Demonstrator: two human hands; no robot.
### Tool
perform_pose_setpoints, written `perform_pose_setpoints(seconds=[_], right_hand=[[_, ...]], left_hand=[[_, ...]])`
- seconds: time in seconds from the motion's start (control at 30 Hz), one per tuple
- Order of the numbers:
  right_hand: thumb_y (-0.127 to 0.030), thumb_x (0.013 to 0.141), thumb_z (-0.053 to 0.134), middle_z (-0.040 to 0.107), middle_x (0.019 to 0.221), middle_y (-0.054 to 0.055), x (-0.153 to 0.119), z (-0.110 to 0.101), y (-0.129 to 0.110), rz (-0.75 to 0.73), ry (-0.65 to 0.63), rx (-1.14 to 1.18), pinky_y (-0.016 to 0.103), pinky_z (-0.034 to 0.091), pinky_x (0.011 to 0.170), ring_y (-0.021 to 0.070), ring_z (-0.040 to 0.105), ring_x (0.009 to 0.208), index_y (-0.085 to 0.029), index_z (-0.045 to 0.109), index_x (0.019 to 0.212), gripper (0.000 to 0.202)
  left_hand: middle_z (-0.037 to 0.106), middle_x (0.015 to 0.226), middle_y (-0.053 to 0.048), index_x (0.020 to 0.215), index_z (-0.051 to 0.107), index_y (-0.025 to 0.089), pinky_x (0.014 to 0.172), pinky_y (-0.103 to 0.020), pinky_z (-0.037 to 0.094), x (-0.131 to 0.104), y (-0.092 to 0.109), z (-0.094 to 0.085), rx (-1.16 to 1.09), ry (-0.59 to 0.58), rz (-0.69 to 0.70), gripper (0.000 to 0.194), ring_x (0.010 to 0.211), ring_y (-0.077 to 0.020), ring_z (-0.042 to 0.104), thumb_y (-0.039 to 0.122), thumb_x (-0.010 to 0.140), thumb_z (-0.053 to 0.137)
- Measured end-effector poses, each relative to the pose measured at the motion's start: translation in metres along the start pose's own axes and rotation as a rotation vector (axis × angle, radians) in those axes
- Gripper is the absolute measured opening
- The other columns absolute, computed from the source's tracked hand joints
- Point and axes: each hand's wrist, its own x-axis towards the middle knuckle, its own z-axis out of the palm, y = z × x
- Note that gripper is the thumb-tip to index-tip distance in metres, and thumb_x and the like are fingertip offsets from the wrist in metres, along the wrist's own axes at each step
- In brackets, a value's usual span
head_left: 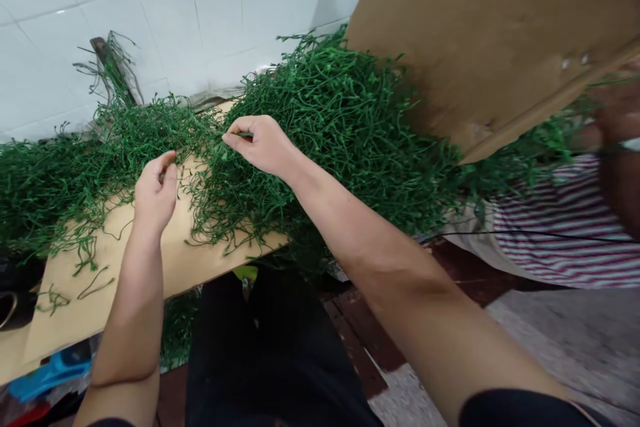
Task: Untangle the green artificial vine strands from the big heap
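Note:
Green wiry plant-like strands form a large heap (330, 107) at the middle and another pile (45, 180) on the left. They lie on a tan board (175, 260). My right hand (257, 140) is over the left edge of the large heap, thumb and fingers pinched together; a small green piece shows at its fingertips. Over the board, between the two piles, is my left hand (157, 187), its thumb and fingers curled together. Whatever it may hold is too small to make out. A few loose strands (95, 283) lie near the board's left part.
A large brown panel (490, 33) leans at the upper right, beside the heap. White tiles (150, 7) cover the wall behind. Another person in a striped garment (565, 227) is at the right. A dark roll (13, 307) and a blue object (55, 370) are at lower left.

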Motion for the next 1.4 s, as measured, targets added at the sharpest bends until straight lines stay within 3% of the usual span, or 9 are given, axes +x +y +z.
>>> perform_pose_setpoints(seconds=[0.1,0.33,0.53,0.63,0.77,0.97,1.1,1.27,1.4], right_hand=[[-0.024,0.081,0.052,0.046,0.060,-0.002,-0.001,0.009,-0.006,-0.050,-0.044,-0.010,0.026,0.028,0.061,0.0081,0.037,0.060,-0.015,0.051,0.065,0.019],[-0.019,0.082,0.049,0.043,0.059,-0.003,-0.003,0.012,-0.011,-0.001,-0.015,-0.036,0.026,0.026,0.061,0.0080,0.034,0.059,-0.016,0.047,0.063,0.019],[-0.020,0.081,0.051,0.036,0.054,-0.004,0.006,0.030,0.001,0.154,0.123,0.003,0.026,0.025,0.057,0.0076,0.030,0.056,-0.017,0.039,0.055,0.029],[-0.021,0.083,0.050,0.035,0.055,-0.003,0.023,0.029,0.021,0.213,0.262,0.021,0.025,0.026,0.057,0.0075,0.031,0.057,-0.017,0.038,0.055,0.031],[-0.027,0.087,0.045,0.032,0.056,-0.003,0.040,-0.002,0.046,0.312,0.536,-0.004,0.025,0.031,0.061,0.0076,0.034,0.059,-0.017,0.039,0.056,0.034],[-0.030,0.087,0.049,0.032,0.055,-0.004,0.021,-0.014,0.008,0.106,0.190,0.053,0.024,0.033,0.060,0.0066,0.035,0.058,-0.015,0.049,0.061,0.031],[-0.037,0.083,0.056,0.032,0.053,-0.005,0.003,-0.001,-0.014,0.123,0.049,0.183,0.024,0.028,0.055,0.0056,0.031,0.055,-0.015,0.051,0.061,0.032],[-0.046,0.068,0.069,0.041,0.053,-0.005,-0.014,0.008,-0.016,0.142,-0.214,0.278,0.024,0.025,0.053,0.0057,0.033,0.054,-0.013,0.055,0.062,0.036],[-0.041,0.073,0.065,0.047,0.056,-0.003,-0.019,0.010,-0.014,0.115,-0.263,0.279,0.023,0.029,0.055,0.0062,0.037,0.056,-0.013,0.055,0.061,0.032]], left_hand=[[0.063,0.110,-0.010,0.112,0.057,0.015,0.090,-0.033,0.046,0.004,0.017,0.006,-0.251,-0.016,0.011,0.045,0.100,-0.0184,0.059,0.047,0.084,0.047],[0.054,0.060,0.000,0.072,0.056,0.015,0.061,-0.024,0.042,0.003,0.040,0.034,-0.340,-0.377,-0.007,0.025,0.059,-0.0114,0.051,0.035,0.085,0.047],[0.040,0.051,0.003,0.062,0.045,0.019,0.050,-0.024,0.032,-0.008,0.039,0.042,-0.176,-0.260,-0.014,0.026,0.050,-0.0101,0.039,0.025,0.086,0.039],[0.041,0.052,0.003,0.061,0.043,0.020,0.051,-0.024,0.032,-0.027,0.049,0.040,-0.123,-0.211,0.012,0.025,0.051,-0.0103,0.040,0.024,0.086,0.038],[0.044,0.053,0.003,0.064,0.050,0.019,0.051,-0.023,0.033,-0.052,0.052,0.028,-0.142,-0.396,0.077,0.024,0.051,-0.0097,0.042,0.027,0.085,0.041],[0.037,0.044,0.005,0.071,0.058,0.016,0.042,-0.022,0.027,-0.027,0.027,0.016,-0.317,-0.154,-0.134,0.020,0.041,-0.0072,0.033,0.027,0.083,0.045],[0.043,0.045,0.004,0.072,0.062,0.015,0.043,-0.021,0.031,-0.024,0.031,0.016,-0.333,-0.191,-0.126,0.018,0.042,-0.0072,0.039,0.028,0.080,0.051],[0.053,0.049,0.001,0.069,0.060,0.016,0.048,-0.023,0.039,-0.028,0.035,0.021,-0.326,-0.235,-0.083,0.026,0.046,-0.0094,0.045,0.036,0.082,0.050],[0.058,0.057,-0.001,0.066,0.057,0.017,0.057,-0.024,0.043,-0.020,0.030,0.024,-0.273,-0.232,-0.043,0.033,0.055,-0.0118,0.051,0.042,0.084,0.043]])
